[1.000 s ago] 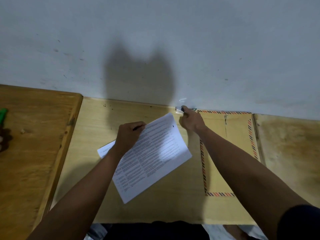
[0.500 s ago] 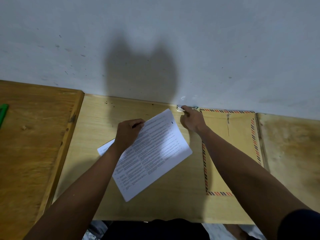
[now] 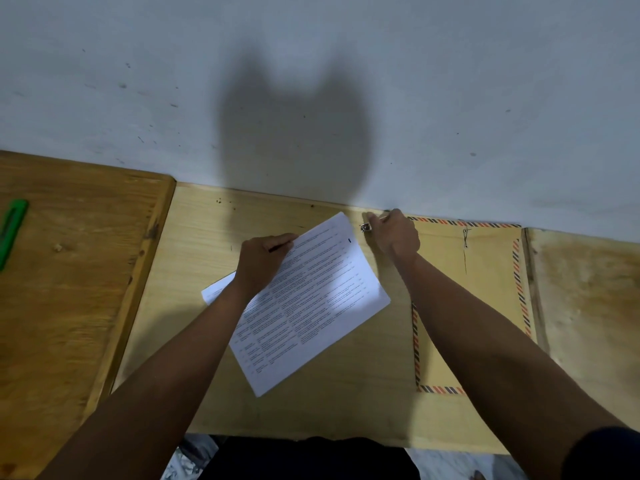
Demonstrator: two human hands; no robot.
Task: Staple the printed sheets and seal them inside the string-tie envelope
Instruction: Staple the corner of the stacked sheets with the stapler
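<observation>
White printed sheets [image 3: 311, 299] lie at an angle on the pale wooden desk [image 3: 311, 403]. My left hand [image 3: 263, 261] grips their upper left edge. My right hand [image 3: 393, 233] is closed around a small metal stapler [image 3: 365, 227] near the wall, just beyond the sheets' top corner. Only the stapler's shiny end shows past my fingers. The tan string-tie envelope [image 3: 485, 289], with a red and blue striped border, lies flat to the right, partly under my right forearm. Its string closure [image 3: 465, 237] is near the top edge.
A darker wooden desk [image 3: 69, 289] adjoins on the left, with a green object [image 3: 12, 226] on it. Another worn desk [image 3: 588, 306] adjoins on the right. A white wall [image 3: 311, 81] rises directly behind the desks.
My right hand has closed more fully over the stapler and drawn it slightly away from the wall. My left hand and the sheets have stayed in place.
</observation>
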